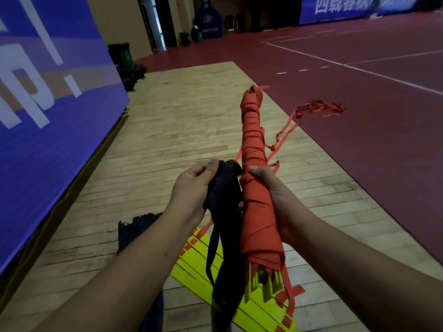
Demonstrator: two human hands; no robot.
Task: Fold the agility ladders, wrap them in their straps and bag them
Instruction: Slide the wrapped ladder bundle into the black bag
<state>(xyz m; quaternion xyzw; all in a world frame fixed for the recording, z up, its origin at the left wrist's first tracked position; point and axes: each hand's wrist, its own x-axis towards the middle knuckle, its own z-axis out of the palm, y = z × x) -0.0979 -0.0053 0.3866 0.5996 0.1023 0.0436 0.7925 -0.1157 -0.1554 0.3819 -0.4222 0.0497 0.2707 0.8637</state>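
A folded agility ladder bundle [256, 188], yellow rungs wound tightly in orange strap, points away from me at chest height. My right hand [271, 195] grips it round the middle. Yellow rung ends stick out of its near end. My left hand [194, 190] holds a black drawstring bag [225, 212] bunched beside the bundle, its cords hanging down. Below my hands a second ladder [191, 257] of yellow rungs lies on the floor. Its orange straps [287, 125] trail off to a tangle on the red court.
I stand on a strip of wooden floor [167, 130] beside red court flooring [359, 116]. A large blue banner wall [48, 104] runs along the left. Another dark bag [134, 228] lies on the wood near my left arm. Bins and gear stand at the far end.
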